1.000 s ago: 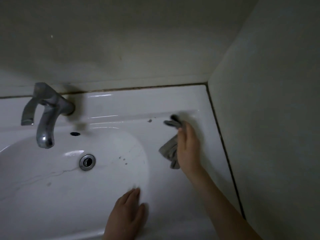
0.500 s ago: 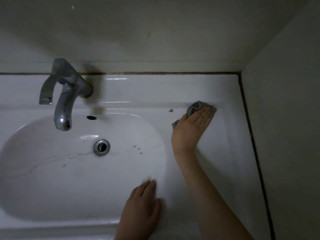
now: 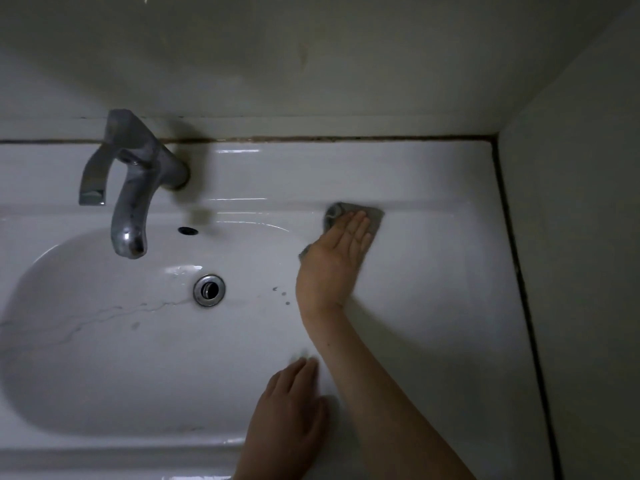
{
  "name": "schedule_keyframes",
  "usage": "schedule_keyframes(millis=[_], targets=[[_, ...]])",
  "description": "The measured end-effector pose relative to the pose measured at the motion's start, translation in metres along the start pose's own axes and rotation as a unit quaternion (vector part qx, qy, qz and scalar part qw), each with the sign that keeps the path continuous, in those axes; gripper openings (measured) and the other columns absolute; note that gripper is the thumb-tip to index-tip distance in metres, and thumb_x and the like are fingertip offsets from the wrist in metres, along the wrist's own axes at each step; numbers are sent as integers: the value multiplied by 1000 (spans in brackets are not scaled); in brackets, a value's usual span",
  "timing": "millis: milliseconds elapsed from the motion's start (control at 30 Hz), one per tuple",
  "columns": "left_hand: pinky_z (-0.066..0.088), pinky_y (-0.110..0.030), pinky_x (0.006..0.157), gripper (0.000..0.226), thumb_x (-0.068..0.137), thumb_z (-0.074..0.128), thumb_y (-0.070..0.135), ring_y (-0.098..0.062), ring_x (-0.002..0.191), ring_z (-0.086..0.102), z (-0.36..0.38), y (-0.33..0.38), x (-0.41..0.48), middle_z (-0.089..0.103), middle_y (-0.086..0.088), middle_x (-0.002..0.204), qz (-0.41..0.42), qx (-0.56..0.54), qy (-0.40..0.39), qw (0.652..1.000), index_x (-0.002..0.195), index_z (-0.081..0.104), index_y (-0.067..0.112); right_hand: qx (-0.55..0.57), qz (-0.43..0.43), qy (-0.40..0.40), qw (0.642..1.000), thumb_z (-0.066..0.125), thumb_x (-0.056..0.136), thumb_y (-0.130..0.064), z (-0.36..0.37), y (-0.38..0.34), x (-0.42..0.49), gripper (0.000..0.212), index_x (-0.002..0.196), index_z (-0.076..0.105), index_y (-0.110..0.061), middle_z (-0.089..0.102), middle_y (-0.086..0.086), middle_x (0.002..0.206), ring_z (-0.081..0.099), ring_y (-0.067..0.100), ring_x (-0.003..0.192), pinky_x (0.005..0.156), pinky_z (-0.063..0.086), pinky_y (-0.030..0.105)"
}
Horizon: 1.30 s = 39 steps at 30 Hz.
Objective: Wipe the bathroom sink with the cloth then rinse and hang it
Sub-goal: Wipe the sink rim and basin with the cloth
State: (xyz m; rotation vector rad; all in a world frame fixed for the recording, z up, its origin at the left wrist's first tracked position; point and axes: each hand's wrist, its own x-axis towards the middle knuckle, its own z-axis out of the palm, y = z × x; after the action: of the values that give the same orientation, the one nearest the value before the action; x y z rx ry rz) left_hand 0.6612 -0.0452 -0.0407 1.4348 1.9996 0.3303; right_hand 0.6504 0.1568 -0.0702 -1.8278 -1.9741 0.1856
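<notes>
A white ceramic sink point(image 3: 433, 306) fills the view, its oval basin on the left. My right hand point(image 3: 332, 261) lies flat, fingers together, on a grey cloth point(image 3: 376, 216) and presses it against the sink's back ledge, to the right of the basin. Most of the cloth is hidden under the palm; only its crumpled top edge and right corner show. My left hand point(image 3: 287, 420) rests palm down on the basin's front right rim and holds nothing.
A worn metal faucet point(image 3: 131, 188) with its lever stands at the back left, over the basin. The drain point(image 3: 209, 289) and overflow hole point(image 3: 188, 231) lie below it. Dark specks point(image 3: 281, 296) mark the basin. A wall point(image 3: 588, 237) borders the sink's right side.
My right hand went from gripping the hanging cloth to pressing it flat on the back ledge and has slid it left. The view shifted right and down. My left hand stayed put.
</notes>
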Motion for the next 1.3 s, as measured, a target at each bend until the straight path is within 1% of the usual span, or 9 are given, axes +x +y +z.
schedule_keyframes(millis=[300, 400, 500, 633, 700, 800, 933, 1067, 1300], targets=[[49, -32, 95, 59, 83, 48, 43, -23, 119, 57, 4, -2, -1, 58, -1, 135, -3, -15, 19, 1000, 136, 54, 18, 31, -70, -21, 997, 38, 87, 8, 5, -15, -13, 40, 124, 55, 9, 55, 29, 130, 51, 39, 126, 105, 43, 47], [42, -28, 104, 62, 85, 42, 49, -19, 127, 51, 4, 0, -2, 53, 2, 141, -6, -6, 17, 1000, 139, 51, 19, 164, -90, -67, 980, 40, 84, -2, -7, -19, -13, 44, 124, 55, 9, 56, 26, 130, 52, 36, 125, 108, 40, 46], [41, -25, 100, 58, 84, 48, 48, -18, 121, 57, 3, 1, -3, 60, 1, 134, -6, 15, 29, 999, 132, 58, 18, 421, 68, -151, 892, 38, 95, -1, -44, -12, -2, 38, 131, 53, -2, 61, 4, 117, 58, 8, 99, 90, 45, 14], [45, -25, 95, 57, 83, 52, 50, -17, 116, 61, 2, 1, -3, 63, 1, 130, -14, 10, 26, 1000, 129, 61, 19, 574, 230, -142, 773, 39, 98, -5, -92, 10, 29, 30, 112, 64, -12, 65, -1, 93, 55, 6, 78, 71, 44, 19], [46, -20, 91, 56, 80, 53, 51, -15, 111, 65, 1, 1, -3, 67, 2, 124, -22, 8, 23, 999, 124, 66, 19, 553, 184, -80, 809, 40, 98, -4, -111, 25, 46, 29, 113, 63, -11, 65, -2, 91, 55, 5, 77, 70, 44, 17], [41, -14, 90, 56, 77, 54, 53, -13, 104, 68, -1, 3, -2, 69, 3, 120, -29, 6, 19, 999, 120, 68, 20, 454, 88, -22, 886, 37, 99, -8, -108, 55, 77, 37, 133, 51, -5, 62, 8, 123, 58, 10, 105, 90, 46, 19], [47, -16, 82, 57, 72, 52, 56, -9, 95, 71, 4, 0, 1, 72, 5, 113, -22, 26, 23, 999, 113, 72, 21, 165, -159, -129, 965, 35, 97, -39, -67, 82, 108, 58, 145, 34, -6, 36, 12, 151, 31, 25, 140, 117, 23, 40], [50, -18, 80, 58, 70, 53, 55, -10, 95, 71, 11, -6, 4, 72, 4, 113, -9, 24, 40, 999, 112, 73, 20, -22, -353, -171, 919, 47, 78, -71, -71, 118, 134, 98, 151, 18, -11, 17, 9, 159, 14, 24, 147, 119, 14, 41], [53, -20, 67, 57, 60, 51, 51, -13, 79, 74, 19, -3, 15, 76, -1, 97, 0, 20, 90, 996, 98, 78, 18, -37, -403, -182, 896, 58, 73, -72, -55, 112, 168, 108, 150, 21, -6, 22, 10, 158, 17, 21, 147, 120, 14, 39]])
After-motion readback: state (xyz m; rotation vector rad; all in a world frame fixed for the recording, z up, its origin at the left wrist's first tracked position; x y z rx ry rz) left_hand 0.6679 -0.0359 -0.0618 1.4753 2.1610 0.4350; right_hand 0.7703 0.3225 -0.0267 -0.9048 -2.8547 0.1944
